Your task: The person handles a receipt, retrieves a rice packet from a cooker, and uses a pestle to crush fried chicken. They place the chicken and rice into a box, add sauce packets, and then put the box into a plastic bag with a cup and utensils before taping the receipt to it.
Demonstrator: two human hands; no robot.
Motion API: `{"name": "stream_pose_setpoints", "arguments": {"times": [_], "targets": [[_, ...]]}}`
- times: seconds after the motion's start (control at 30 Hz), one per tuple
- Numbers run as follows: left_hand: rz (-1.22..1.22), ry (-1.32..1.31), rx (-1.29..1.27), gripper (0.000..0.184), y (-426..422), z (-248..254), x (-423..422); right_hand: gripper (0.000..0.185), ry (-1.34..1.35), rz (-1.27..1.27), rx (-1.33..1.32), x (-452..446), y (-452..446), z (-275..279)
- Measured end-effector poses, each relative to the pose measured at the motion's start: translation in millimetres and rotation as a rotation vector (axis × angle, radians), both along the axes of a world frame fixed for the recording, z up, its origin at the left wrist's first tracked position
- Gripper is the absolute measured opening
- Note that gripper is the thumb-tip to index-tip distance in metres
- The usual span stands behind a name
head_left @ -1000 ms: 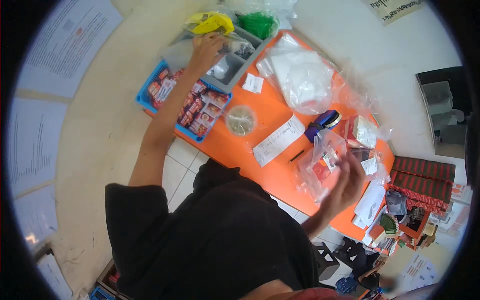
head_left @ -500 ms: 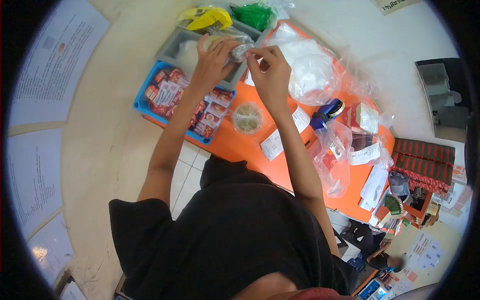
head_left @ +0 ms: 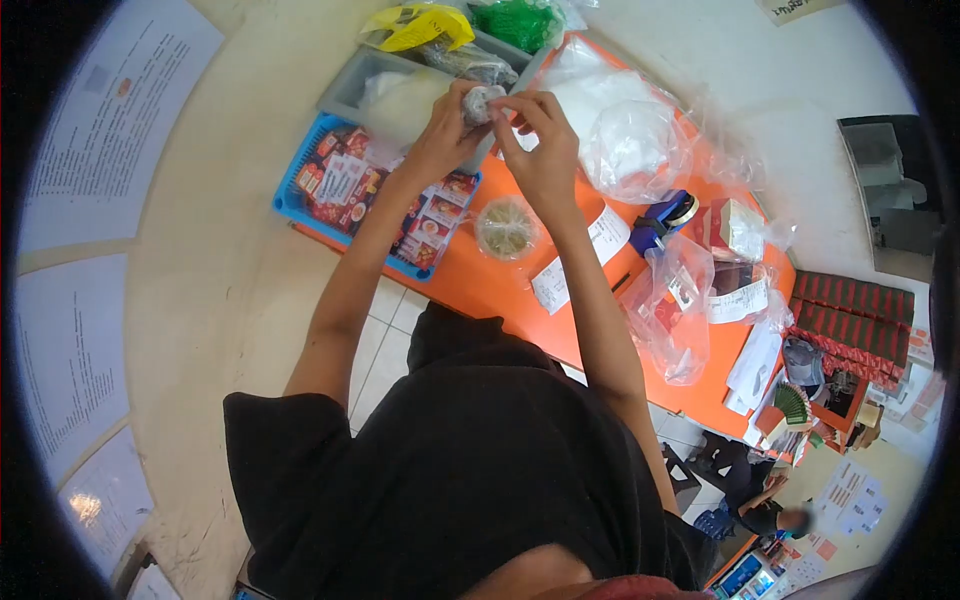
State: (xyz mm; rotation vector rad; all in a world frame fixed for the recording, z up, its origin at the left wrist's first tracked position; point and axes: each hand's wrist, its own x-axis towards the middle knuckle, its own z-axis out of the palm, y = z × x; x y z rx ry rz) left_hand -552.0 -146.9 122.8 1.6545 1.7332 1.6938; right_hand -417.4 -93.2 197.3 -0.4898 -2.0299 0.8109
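Observation:
My left hand (head_left: 448, 132) is wrapped round a small crumpled bundle of clear plastic (head_left: 480, 105), held above the front right part of the grey compartment tray. My right hand (head_left: 543, 140) reaches in from the right, thumb and forefinger pinched at the bundle's edge. What the bundle contains, I cannot make out. Below the two hands, a round clear-wrapped tub with greenish contents (head_left: 505, 228) sits on the orange table (head_left: 500, 285). Left of it is a blue basket (head_left: 287, 203) filled with red printed packets (head_left: 345, 185).
The grey tray (head_left: 345, 85) holds pale plastic bags, with yellow (head_left: 420, 27) and green bags (head_left: 515, 22) behind. White plastic bags (head_left: 635, 140), a blue tape dispenser (head_left: 660, 222), receipts (head_left: 550, 285) and bagged packages (head_left: 740, 290) lie to the right. Another person (head_left: 765, 510) sits far right.
My left fingers, spread over the tray before, have closed round the plastic bundle, which now stands out more clearly. My right hand stays pinched beside it. The view has shifted slightly.

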Motion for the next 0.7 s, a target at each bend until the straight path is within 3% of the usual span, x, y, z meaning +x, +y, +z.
{"name": "stream_pose_setpoints", "arguments": {"times": [0.1, 0.17, 0.2, 0.27, 0.33, 0.37, 0.4, 0.43, 0.6, 0.7], "targets": [[-0.039, -0.199, -0.082, 0.038, 3.8, 1.1, -12.9, 0.012, 0.003, -0.068, -0.083, 4.9, 2.9, -1.2], [0.344, -0.441, 0.154, 0.040, 5.8, 27.2, -26.9, 0.016, 0.131, -0.184, -0.417, 9.7, 15.4, -21.6], [0.343, -0.440, 0.150, 0.040, 6.3, 31.9, -37.8, 0.016, 0.131, -0.185, -0.421, 14.5, 22.3, -33.1], [0.314, -1.170, 0.285, 0.040, 6.2, 36.9, -66.4, 0.019, -0.195, -0.094, -0.270, 20.6, 34.1, -49.9], [0.259, -1.299, 0.311, 0.039, 5.6, 38.7, -83.5, 0.024, -0.171, -0.047, -0.369, 13.1, 24.0, -44.8], [0.205, -1.431, 0.336, 0.038, 6.6, 37.9, -88.1, 0.023, -0.010, 0.043, -0.578, 8.7, 19.5, -42.2], [0.202, -1.429, 0.335, 0.038, 8.2, 37.6, -88.1, 0.023, 0.155, 0.135, -0.784, 4.4, 15.2, -37.0], [0.187, -1.448, 0.345, 0.037, 9.2, 36.3, -86.7, 0.023, 0.158, 0.134, -0.784, 0.8, 11.1, -28.7], [0.141, -1.434, 0.328, 0.039, 8.3, 29.4, -80.3, 0.020, -0.006, 0.066, -0.572, -11.8, 4.1, -5.6], [0.119, -1.489, 0.388, 0.029, 8.5, 36.9, -81.2, 0.024, -0.005, 0.010, -0.439, -11.9, 7.4, -16.7]]}}
